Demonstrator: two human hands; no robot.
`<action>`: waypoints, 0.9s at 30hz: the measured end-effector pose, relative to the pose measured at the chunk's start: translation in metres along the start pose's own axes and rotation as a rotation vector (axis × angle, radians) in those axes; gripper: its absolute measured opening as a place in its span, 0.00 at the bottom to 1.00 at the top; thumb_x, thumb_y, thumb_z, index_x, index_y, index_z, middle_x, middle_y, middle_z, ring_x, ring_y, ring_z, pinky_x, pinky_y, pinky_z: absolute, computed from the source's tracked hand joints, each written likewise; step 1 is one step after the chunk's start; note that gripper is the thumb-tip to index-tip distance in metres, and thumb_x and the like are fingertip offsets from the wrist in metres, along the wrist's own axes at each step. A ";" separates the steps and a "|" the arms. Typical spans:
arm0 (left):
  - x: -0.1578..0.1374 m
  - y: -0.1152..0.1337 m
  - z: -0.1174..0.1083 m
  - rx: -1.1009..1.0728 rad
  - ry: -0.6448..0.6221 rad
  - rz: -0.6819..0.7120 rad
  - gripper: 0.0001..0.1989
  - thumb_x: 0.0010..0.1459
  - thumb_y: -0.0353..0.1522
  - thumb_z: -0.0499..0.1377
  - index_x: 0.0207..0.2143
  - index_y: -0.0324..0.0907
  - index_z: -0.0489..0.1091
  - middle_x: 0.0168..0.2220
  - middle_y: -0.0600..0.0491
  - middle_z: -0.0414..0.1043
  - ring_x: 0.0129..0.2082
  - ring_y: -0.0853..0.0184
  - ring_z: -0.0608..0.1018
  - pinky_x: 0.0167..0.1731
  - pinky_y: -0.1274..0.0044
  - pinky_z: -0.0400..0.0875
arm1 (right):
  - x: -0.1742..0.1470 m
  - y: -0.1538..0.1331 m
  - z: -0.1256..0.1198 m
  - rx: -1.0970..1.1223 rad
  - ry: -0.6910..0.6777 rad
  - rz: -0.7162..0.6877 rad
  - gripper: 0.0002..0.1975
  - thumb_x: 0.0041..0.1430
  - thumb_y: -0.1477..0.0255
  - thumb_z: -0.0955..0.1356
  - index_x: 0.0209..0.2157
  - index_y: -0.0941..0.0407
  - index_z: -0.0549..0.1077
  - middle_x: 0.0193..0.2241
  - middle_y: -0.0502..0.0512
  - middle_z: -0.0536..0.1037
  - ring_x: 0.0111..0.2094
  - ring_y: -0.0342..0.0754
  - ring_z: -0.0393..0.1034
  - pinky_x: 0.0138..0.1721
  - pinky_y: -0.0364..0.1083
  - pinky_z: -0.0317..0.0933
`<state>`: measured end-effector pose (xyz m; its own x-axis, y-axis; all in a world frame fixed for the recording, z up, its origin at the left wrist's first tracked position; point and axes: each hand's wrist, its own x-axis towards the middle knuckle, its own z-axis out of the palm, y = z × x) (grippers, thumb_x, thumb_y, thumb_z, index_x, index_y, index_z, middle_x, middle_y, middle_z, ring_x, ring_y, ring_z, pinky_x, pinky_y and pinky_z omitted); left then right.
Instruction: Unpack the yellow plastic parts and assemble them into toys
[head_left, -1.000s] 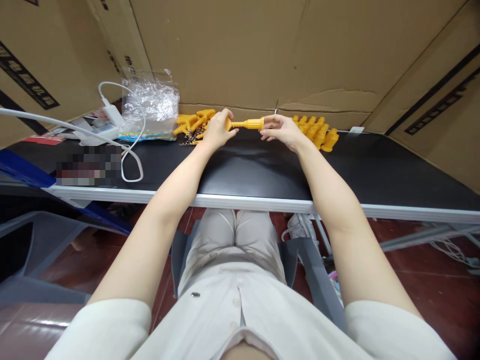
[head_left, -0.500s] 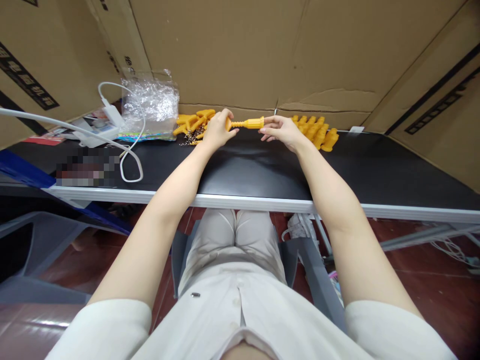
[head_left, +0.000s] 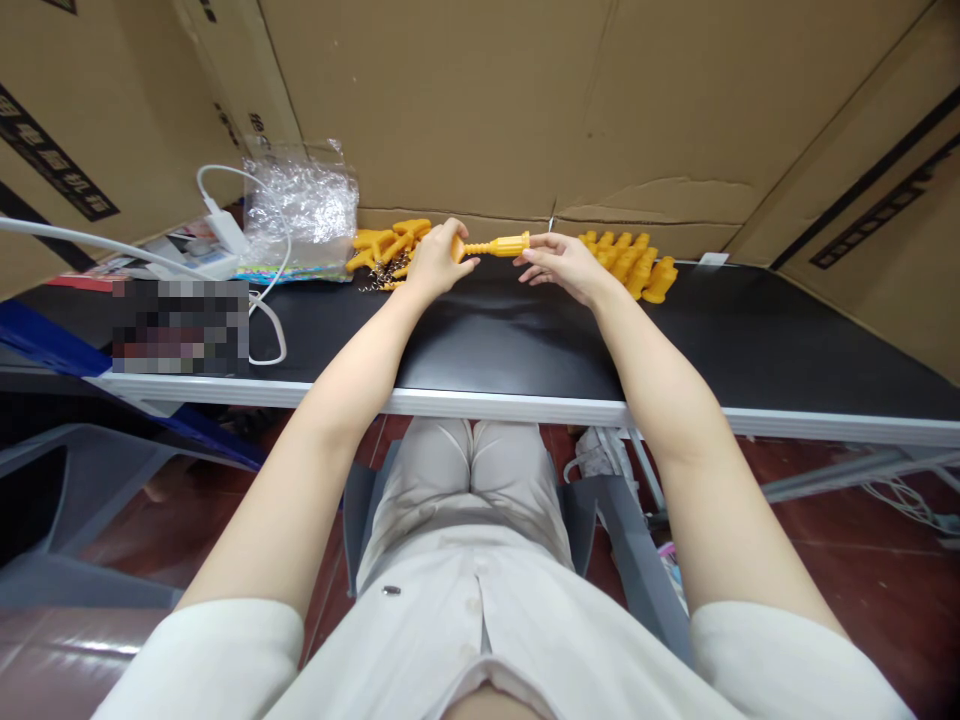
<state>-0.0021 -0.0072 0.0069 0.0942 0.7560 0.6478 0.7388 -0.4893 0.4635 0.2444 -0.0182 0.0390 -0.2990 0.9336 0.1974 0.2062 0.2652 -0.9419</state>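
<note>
The left hand (head_left: pixel 435 260) is curled closed around the left end of the yellow tool (head_left: pixel 504 247), with the thumb reaching out toward the near side of its stem. The right hand (head_left: pixel 564 268) is half open: thumb and forefinger meet the tool's right end in a light pinch, and the other fingers hang loose below it. The tool lies level between the two hands, just above the far part of the black table (head_left: pixel 510 350).

It looks like hard plastic, light enough for fingertips and stiff along its length. The fat barrel on the right has lengthwise ribs that should give a sure grip; the thin, twisted stem seems the weak part, poor to squeeze or bend. Best holds are the left end and the barrel. The left end is mostly covered, so its shape is hard to tell.

Left of the left hand lies a heap of yellow handles (head_left: pixel 379 243), with metal coils (head_left: pixel 384 273) at its near side. Right of the right hand, yellow barrels (head_left: pixel 631 264) stand in close rows. Farther left are a clear bag (head_left: pixel 304 215) and a white cable (head_left: pixel 279 335). Cardboard (head_left: pixel 480 110) walls the far side.
</note>
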 end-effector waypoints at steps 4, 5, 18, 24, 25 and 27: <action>-0.002 0.003 -0.002 0.015 -0.018 -0.008 0.21 0.56 0.37 0.72 0.49 0.45 0.72 0.49 0.45 0.79 0.56 0.50 0.79 0.65 0.57 0.70 | -0.001 -0.001 0.002 0.036 0.011 0.000 0.21 0.60 0.57 0.79 0.44 0.54 0.73 0.38 0.54 0.83 0.32 0.44 0.79 0.36 0.43 0.76; -0.002 0.003 -0.002 0.015 -0.026 -0.002 0.22 0.56 0.37 0.72 0.50 0.45 0.72 0.50 0.45 0.79 0.56 0.50 0.79 0.65 0.57 0.70 | -0.001 -0.001 0.002 0.049 0.020 0.001 0.20 0.61 0.57 0.78 0.44 0.54 0.72 0.38 0.54 0.83 0.32 0.43 0.79 0.36 0.43 0.76; 0.003 -0.036 0.000 0.000 -0.004 -0.047 0.39 0.56 0.29 0.65 0.70 0.50 0.62 0.65 0.41 0.70 0.63 0.51 0.75 0.69 0.56 0.66 | 0.023 0.015 -0.030 -0.257 0.405 -0.179 0.27 0.65 0.53 0.73 0.58 0.51 0.69 0.53 0.62 0.80 0.52 0.56 0.79 0.53 0.55 0.74; 0.005 -0.038 0.004 0.007 -0.006 -0.059 0.36 0.56 0.28 0.63 0.67 0.45 0.63 0.65 0.39 0.69 0.69 0.48 0.70 0.72 0.53 0.60 | 0.003 0.020 -0.043 -0.938 0.365 -0.202 0.24 0.72 0.65 0.64 0.66 0.55 0.68 0.62 0.67 0.75 0.64 0.64 0.70 0.66 0.60 0.63; 0.005 -0.036 0.004 0.011 -0.015 -0.061 0.36 0.56 0.28 0.63 0.67 0.44 0.63 0.65 0.38 0.69 0.69 0.48 0.70 0.73 0.53 0.59 | 0.000 0.021 -0.041 -1.013 0.318 -0.178 0.23 0.72 0.69 0.63 0.66 0.56 0.68 0.62 0.66 0.75 0.65 0.63 0.69 0.66 0.59 0.62; 0.005 -0.035 0.005 0.013 -0.029 -0.065 0.35 0.57 0.29 0.63 0.67 0.43 0.63 0.65 0.37 0.69 0.70 0.47 0.69 0.73 0.53 0.59 | -0.002 0.023 -0.036 -1.158 0.235 -0.120 0.24 0.70 0.77 0.60 0.65 0.58 0.70 0.62 0.67 0.75 0.65 0.64 0.69 0.66 0.58 0.60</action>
<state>-0.0241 0.0154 -0.0089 0.0649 0.7983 0.5988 0.7528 -0.4331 0.4958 0.2832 -0.0055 0.0264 -0.2206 0.8774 0.4261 0.9444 0.3013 -0.1315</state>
